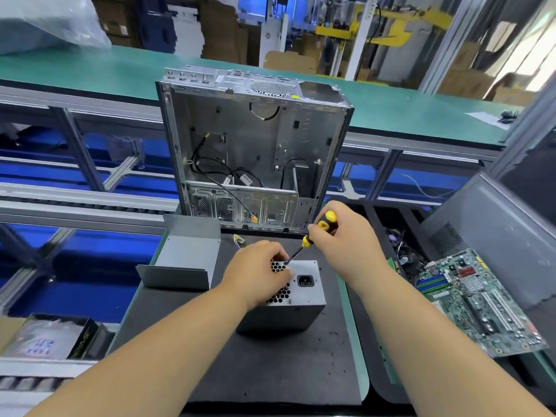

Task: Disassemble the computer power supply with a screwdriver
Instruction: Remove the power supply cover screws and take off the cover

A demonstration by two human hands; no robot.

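Power supply (296, 299) sits mid-mat (168, 320), socket face up. Left hand (255, 273) rests on its vented top, fingers curled over the far edge, gripping it. Right hand (343, 236) wraps the screwdriver (313, 236) handle, fingers closed round it; tip meets a screw at the top's far edge. Bent metal cover (185, 254) lies at the mat's far left corner. Open case (255, 152) stands at the far edge.

2 bare forearms reach in from below; both hands (258, 266) are ungloved, without sleeves, rings or watch.
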